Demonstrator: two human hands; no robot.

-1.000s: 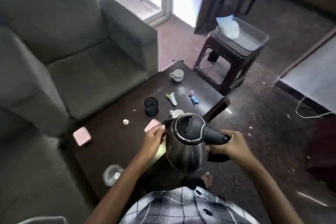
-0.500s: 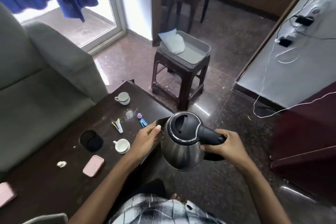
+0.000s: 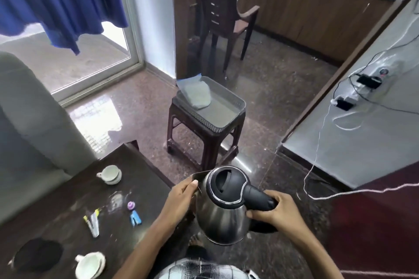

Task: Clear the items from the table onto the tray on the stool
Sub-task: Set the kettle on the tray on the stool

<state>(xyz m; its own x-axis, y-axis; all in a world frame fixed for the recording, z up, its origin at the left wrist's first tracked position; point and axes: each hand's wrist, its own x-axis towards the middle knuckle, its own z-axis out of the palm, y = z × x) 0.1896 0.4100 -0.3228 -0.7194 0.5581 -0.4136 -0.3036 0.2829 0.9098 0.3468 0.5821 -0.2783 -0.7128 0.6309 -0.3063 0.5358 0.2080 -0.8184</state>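
Note:
I hold a steel kettle (image 3: 223, 219) with a black lid in the air, past the table's right edge. My right hand (image 3: 275, 210) grips its black handle. My left hand (image 3: 181, 199) presses against its side by the spout. Ahead, a grey tray (image 3: 229, 113) sits on a dark brown stool (image 3: 204, 142), with a pale blue-grey pouch (image 3: 197, 95) lying in its far left part. On the dark table (image 3: 68, 199) remain two white cups (image 3: 110, 174) (image 3: 90, 265), a black round holder (image 3: 37, 255), yellow-tipped pens (image 3: 93, 222) and small blue and purple items (image 3: 134, 213).
A grey sofa (image 3: 29, 124) lines the left side. A brown plastic chair (image 3: 224, 13) stands behind the stool by a doorway. White cables (image 3: 317, 165) hang from chargers on the right wall down to the polished floor between the table and the stool.
The view has lifted and turned right toward the stool, which looks closer. The kettle stays in both hands, now off the table's edge. The pink cases have left the view.

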